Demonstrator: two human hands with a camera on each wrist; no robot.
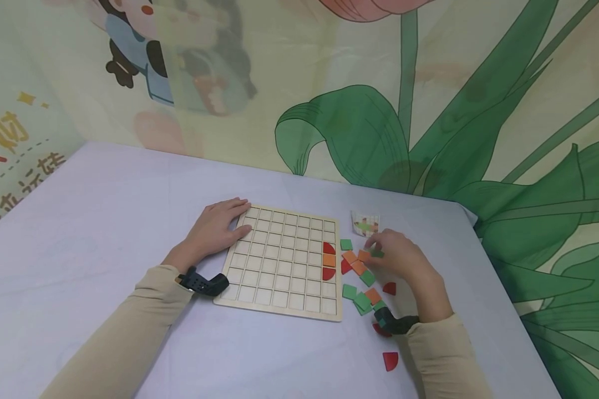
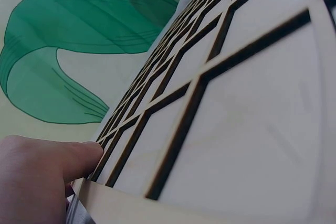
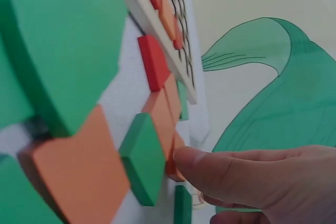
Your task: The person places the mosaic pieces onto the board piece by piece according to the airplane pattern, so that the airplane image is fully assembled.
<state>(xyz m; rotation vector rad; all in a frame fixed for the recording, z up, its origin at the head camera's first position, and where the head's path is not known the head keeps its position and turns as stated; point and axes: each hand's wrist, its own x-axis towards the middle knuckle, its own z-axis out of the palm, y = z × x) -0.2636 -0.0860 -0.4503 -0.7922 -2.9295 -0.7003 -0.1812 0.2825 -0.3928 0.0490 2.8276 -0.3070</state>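
Observation:
A square wooden grid board [image 1: 279, 315] lies on the table. My left hand [image 1: 223, 223] rests on its upper left edge, fingers extended toward the corner and thumb over the frame; the left wrist view shows a digit [image 2: 58, 163] at the rim. Along the board's right column sit an orange square [image 1: 329, 260] and two red rounded pieces [image 1: 328, 247], one above it and one below. Right of the board, my right hand [image 1: 394, 254] pinches an orange square tile [image 1: 363, 255] among the loose pieces. Its thumb [image 3: 197, 158] touches that tile's edge in the right wrist view.
Loose green tiles [image 1: 349, 291], orange tiles and red rounded pieces [image 1: 390, 361] are scattered right of the board, some overlapping. A small printed card [image 1: 365, 224] stands beyond my right hand. A patterned backdrop [image 1: 279, 66] rises behind the white-covered table [image 1: 130, 221].

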